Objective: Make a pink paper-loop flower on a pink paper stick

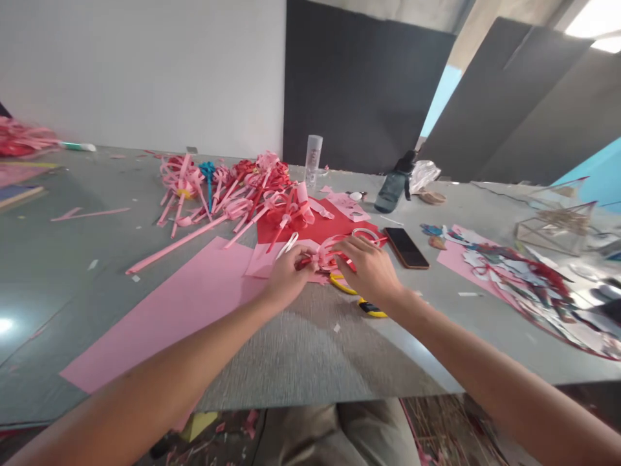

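Observation:
Both my hands meet at the table's middle over a small pink and red paper-strip flower point(324, 257). My left hand point(286, 275) pinches its left end, with a white strip sticking up beside the fingers. My right hand point(369, 268) rests on its right side, fingers curled over the looped strips. Under the right hand lie yellow-handled scissors point(371, 308). The flower sits on pink paper point(264, 259) and a red sheet point(330, 228).
A pile of finished pink and red paper flowers point(233, 188) lies behind. A large pink sheet point(169, 310) is at front left. A phone point(406, 248), dark bottle point(392, 188) and clear tube point(313, 160) stand to the right and behind. Paper scraps point(528, 285) cover the right side.

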### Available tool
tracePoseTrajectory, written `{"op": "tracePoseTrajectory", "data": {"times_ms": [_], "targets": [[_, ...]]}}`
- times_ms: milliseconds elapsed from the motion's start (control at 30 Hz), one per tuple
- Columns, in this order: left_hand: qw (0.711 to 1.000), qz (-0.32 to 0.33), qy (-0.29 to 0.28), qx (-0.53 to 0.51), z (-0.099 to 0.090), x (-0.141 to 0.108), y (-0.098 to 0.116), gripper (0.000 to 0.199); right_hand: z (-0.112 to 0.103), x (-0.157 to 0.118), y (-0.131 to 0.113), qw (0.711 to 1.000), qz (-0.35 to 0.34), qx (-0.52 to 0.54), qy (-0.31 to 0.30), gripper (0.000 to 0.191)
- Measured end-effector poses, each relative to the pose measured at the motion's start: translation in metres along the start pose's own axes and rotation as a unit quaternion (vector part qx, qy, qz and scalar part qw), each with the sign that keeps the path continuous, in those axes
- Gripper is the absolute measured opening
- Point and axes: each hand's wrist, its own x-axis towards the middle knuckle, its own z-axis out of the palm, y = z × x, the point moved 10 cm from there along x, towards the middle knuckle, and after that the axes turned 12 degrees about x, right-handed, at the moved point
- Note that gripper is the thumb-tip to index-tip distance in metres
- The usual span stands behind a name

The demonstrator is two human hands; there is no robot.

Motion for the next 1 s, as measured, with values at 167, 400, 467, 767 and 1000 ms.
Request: {"op": "tracePoseTrajectory", "data": {"times_ms": [167,400,467,767,1000], "targets": [[0.999,-0.03,-0.032,-0.013,0.003,-0.007,0.0,0.028,0.004,0.002,-0.002,0.979,-0.104,0.141,0.105,0.029],[0.996,-0.068,-0.048,0.014,0.001,-0.016,-0.004,0.019,0.015,-0.01,0.01,0.974,-0.076,0.201,0.067,0.034],[0.996,-0.076,-0.038,0.013,-0.001,-0.017,-0.007,0.022,0.006,-0.012,0.013,0.97,-0.062,0.217,0.09,0.037],[0.991,-0.093,-0.025,0.095,-0.008,-0.017,-0.012,0.029,-0.014,-0.023,-0.002,0.958,-0.059,0.253,0.124,0.022],[0.985,-0.086,-0.022,0.146,-0.01,-0.016,-0.001,0.035,0.019,-0.025,-0.01,0.968,0.011,0.249,0.001,0.018]]}}
